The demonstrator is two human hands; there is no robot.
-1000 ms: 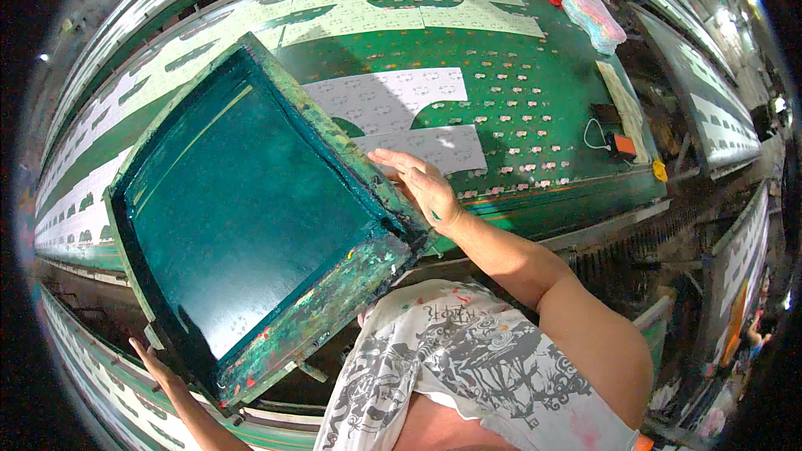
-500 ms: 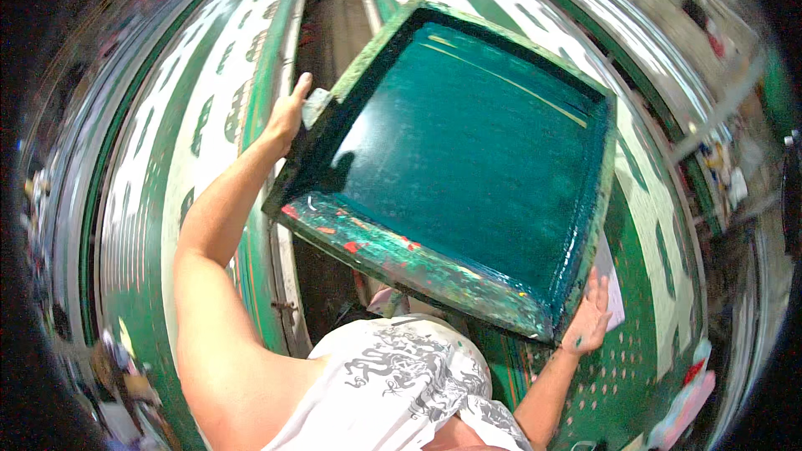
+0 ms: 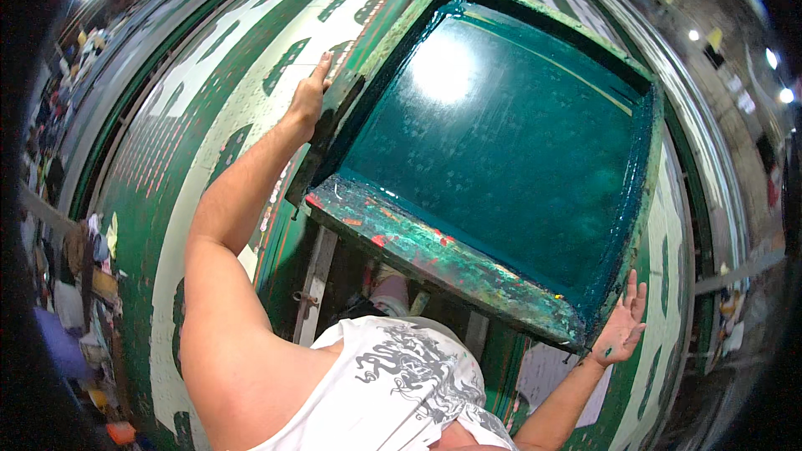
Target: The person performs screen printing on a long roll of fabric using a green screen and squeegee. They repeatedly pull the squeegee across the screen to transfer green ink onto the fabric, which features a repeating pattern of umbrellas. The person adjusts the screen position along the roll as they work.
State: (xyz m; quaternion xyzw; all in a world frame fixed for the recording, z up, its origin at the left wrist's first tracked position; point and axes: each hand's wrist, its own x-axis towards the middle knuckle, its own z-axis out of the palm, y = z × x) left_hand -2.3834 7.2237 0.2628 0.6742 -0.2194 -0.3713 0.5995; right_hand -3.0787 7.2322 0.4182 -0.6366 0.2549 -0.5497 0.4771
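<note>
A large screen-printing frame (image 3: 451, 255) lies tilted in front of me, its wooden rim smeared with green and red paint. Inside the rim stretches a dark teal mesh (image 3: 501, 159) with a bright light reflection on it. My left hand (image 3: 309, 104) is closed on the frame's left side, thumb pointing forward; most of its fingers are hidden. Against the near right corner rests my right hand (image 3: 620, 334), its fingers stretched and apart, with a dark paint spot on the palm. Whether that hand carries any weight is hard to tell.
Long green printing tables with pale patterned fabric (image 3: 200, 192) run away on both sides of a narrow aisle. A white sheet (image 3: 560, 380) lies on the right table near my forearm. Clutter (image 3: 79, 284) stands at the far left, and a rail (image 3: 739, 276) crosses at the right.
The frame and both hands now appear farther right in view, and the view itself has shifted. My right hand's fingers are spread wider. More of the white sheet shows.
</note>
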